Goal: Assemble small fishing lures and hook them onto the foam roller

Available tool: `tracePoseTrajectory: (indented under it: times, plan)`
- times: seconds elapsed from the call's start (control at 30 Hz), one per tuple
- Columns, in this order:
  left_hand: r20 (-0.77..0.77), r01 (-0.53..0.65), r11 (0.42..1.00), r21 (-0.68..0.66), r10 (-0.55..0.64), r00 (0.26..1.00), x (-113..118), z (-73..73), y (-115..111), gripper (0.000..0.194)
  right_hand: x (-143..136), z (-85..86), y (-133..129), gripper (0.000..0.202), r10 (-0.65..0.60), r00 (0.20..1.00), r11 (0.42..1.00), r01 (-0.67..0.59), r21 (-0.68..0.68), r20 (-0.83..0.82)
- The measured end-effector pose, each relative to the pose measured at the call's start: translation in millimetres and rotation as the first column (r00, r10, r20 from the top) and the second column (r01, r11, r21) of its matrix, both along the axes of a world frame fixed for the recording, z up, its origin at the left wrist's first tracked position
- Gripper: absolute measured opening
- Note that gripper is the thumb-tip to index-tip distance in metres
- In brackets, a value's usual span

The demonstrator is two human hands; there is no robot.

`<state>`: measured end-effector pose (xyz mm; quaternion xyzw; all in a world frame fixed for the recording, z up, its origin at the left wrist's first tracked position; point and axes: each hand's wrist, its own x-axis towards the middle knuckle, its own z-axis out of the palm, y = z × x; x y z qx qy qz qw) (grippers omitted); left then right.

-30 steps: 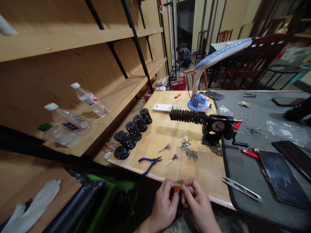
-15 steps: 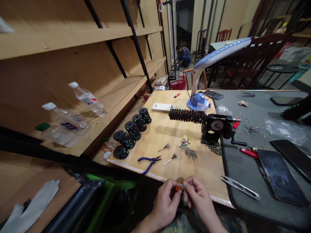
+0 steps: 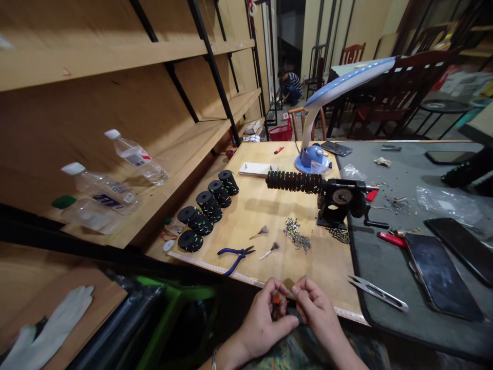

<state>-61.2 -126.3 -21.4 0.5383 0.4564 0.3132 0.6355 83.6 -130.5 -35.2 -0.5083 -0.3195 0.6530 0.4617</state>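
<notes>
Side by side at the table's front edge are my left hand [image 3: 264,318] and my right hand [image 3: 318,308]. A small orange thing [image 3: 276,298] lies in the curled fingers of my left hand, whose thumb is stretched away from it. Its kind is too small to tell. My right hand is closed in a pinch, thumb against fingers; what sits between them does not show. Beyond the hands are two small brushes [image 3: 274,246], a heap of tiny coloured beads [image 3: 291,228] with metal pins [image 3: 302,244], and blue-handled pliers [image 3: 235,257].
Black foam spools [image 3: 190,240] line the table's left side. A hand-cranked winder [image 3: 342,199] carries a row of black foam discs [image 3: 295,181]. Thread snips [image 3: 379,294] and phones [image 3: 442,275] lie on the grey mat [image 3: 389,329]. A blue lamp [image 3: 310,156] stands behind; a person [image 3: 291,86] crouches far off.
My left thumb has come off the orange thing and now points toward my right hand. My left fingers have curled further around it. The view has shifted slightly.
</notes>
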Motion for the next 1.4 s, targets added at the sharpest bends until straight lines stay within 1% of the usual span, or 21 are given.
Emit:
tracePoseTrajectory:
  times: [0.1, 0.2, 0.3, 0.5, 0.63, 0.7, 0.83, 0.9, 0.97, 1.03, 1.2, 1.3, 1.4]
  plan:
    - [0.005, -0.082, 0.997, -0.008, 0.082, 0.997, 2.7, -2.0, 1.7, 0.015, -0.3, -2.4, -1.6, 0.053, -0.011, 1.000, 1.000, 0.010, 0.012, 0.012]
    - [0.027, -0.080, 0.996, -0.046, 0.081, 0.996, 4.3, -3.9, 3.3, 0.010, -0.1, -4.6, -2.4, 0.053, -0.023, 1.000, 0.999, 0.023, 0.023, 0.018]
    - [0.009, -0.078, 0.996, -0.037, 0.079, 0.997, 4.2, -5.0, 4.0, 0.007, 0.1, -5.0, -2.8, 0.053, -0.024, 0.999, 0.999, 0.023, 0.027, 0.024]
    - [-0.031, -0.087, 0.996, 0.019, 0.087, 0.996, 3.4, -6.1, 4.5, 0.008, -0.5, -5.1, -3.2, 0.053, -0.032, 0.999, 0.999, 0.032, 0.020, 0.023]
    - [-0.105, -0.056, 0.993, 0.101, 0.066, 0.992, 4.9, -3.6, 6.0, 0.015, -1.5, -5.0, -3.2, 0.055, -0.035, 0.999, 0.999, 0.035, 0.015, 0.005]
    - [-0.132, -0.042, 0.993, 0.112, 0.057, 0.990, 5.3, -2.1, 6.9, 0.015, -1.4, -3.6, -2.8, 0.056, -0.041, 0.999, 0.999, 0.041, 0.006, 0.000]
    - [-0.126, 0.023, 0.997, 0.073, -0.014, 0.992, 3.4, -1.4, 7.6, 0.009, -0.5, -1.4, -1.8, 0.056, -0.062, 0.998, 0.998, 0.062, -0.008, -0.008]
    - [-0.130, 0.064, 0.995, 0.074, -0.054, 0.990, 1.6, -2.7, 7.5, 0.006, -0.3, -2.1, -1.9, 0.056, -0.067, 0.998, 0.998, 0.067, -0.006, -0.013]
    - [-0.137, 0.077, 0.993, 0.085, -0.065, 0.988, 0.5, -4.2, 7.6, 0.007, -0.5, -3.9, -2.4, 0.055, -0.063, 0.998, 0.998, 0.063, -0.006, -0.016]
    - [-0.121, 0.062, 0.996, 0.065, -0.054, 0.991, 0.4, -4.8, 7.8, 0.006, -0.8, -5.7, -3.0, 0.055, -0.060, 0.998, 0.998, 0.060, -0.013, -0.024]
    - [0.032, 0.011, 0.995, -0.101, -0.008, 0.999, 2.5, -4.4, 8.0, 0.004, -0.8, -7.6, -4.1, 0.054, -0.076, 0.997, 0.997, 0.076, -0.012, -0.029]
    - [0.059, -0.056, 0.991, -0.120, 0.063, 0.996, 3.4, -5.7, 7.4, 0.008, -1.0, -8.3, -4.8, 0.054, -0.074, 0.997, 0.997, 0.073, -0.012, -0.026]
    - [0.056, -0.092, 0.988, -0.122, 0.100, 0.993, 3.6, -7.4, 6.9, 0.014, -1.3, -8.8, -5.2, 0.054, -0.077, 0.997, 0.997, 0.077, -0.012, -0.019]
